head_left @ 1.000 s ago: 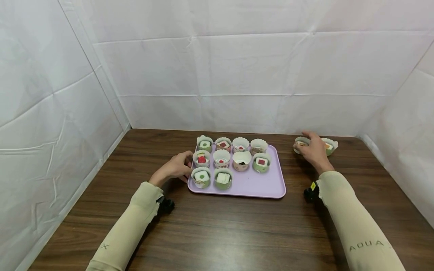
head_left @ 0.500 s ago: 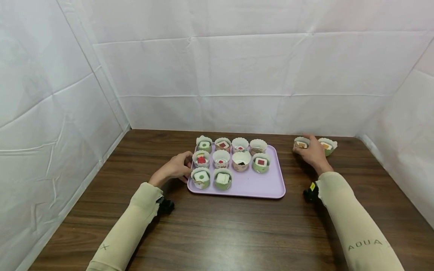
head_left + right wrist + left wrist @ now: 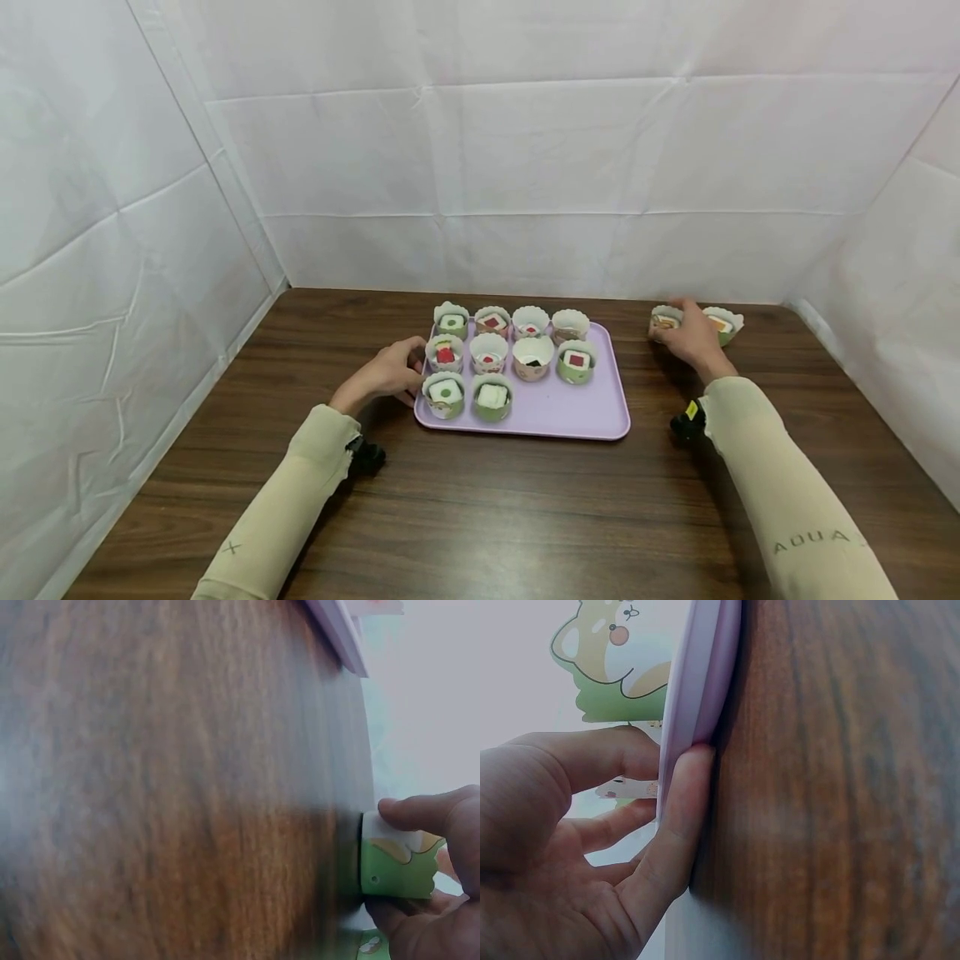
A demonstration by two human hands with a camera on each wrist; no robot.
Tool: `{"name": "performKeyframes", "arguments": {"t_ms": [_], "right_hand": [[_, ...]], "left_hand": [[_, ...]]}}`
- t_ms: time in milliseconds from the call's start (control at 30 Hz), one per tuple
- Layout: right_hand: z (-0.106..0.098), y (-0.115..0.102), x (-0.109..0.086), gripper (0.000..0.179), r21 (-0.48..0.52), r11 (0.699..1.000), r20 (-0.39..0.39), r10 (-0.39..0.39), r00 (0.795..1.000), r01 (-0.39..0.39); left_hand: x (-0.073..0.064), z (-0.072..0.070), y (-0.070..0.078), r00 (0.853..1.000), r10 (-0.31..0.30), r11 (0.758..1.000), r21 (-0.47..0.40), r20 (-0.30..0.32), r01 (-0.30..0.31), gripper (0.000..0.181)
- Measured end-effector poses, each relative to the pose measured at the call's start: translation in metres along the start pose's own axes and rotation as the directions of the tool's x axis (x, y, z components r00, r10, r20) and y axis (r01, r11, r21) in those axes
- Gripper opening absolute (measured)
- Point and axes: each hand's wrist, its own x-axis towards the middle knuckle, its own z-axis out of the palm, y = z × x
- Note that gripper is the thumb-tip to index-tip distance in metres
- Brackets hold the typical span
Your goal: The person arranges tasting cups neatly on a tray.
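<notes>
At the left edge of the lilac tray (image 3: 566,410), my left hand (image 3: 385,372) pinches the rim; the left wrist view has its fingers on both faces of the tray edge (image 3: 697,682). Several paper baking cups stand on the tray, each with a small piece inside, such as a white square with a red centre (image 3: 577,360). Off to the right, my right hand (image 3: 693,335) grips a paper cup (image 3: 663,317) holding a whitish and orange piece. In the right wrist view that green and white cup (image 3: 397,870) sits on the table between thumb and fingers.
Just right of the gripped cup stands another green paper cup (image 3: 726,333) with an orange-centred piece. The dark wooden table (image 3: 510,517) meets a white cloth wall (image 3: 525,150) close behind the tray and cups.
My right hand has come down slightly, and its fingers have closed round the left of the two loose cups. The left hand and the tray look unmoved.
</notes>
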Motion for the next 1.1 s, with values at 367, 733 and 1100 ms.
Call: {"name": "performKeyframes", "arguments": {"t_ms": [367,733,1100], "right_hand": [[-0.005,-0.007,-0.013,0.071,0.041,0.999,0.005,0.029,1.0,-0.029],[-0.009,-0.016,-0.037,0.069,0.014,1.0,0.047,-0.016,0.999,0.016],[-0.003,-0.031,-0.061,0.067,0.005,0.996,0.072,-0.094,0.993,0.094]], "left_hand": [[0.002,0.001,-0.003,1.0,-0.008,1.0,-0.013,0.007,0.008,0.051],[0.003,0.0,-0.003,1.0,-0.005,1.0,-0.012,0.006,0.005,0.052],[0.001,0.001,-0.001,1.0,-0.01,1.0,-0.006,0.005,0.01,0.05]]}}
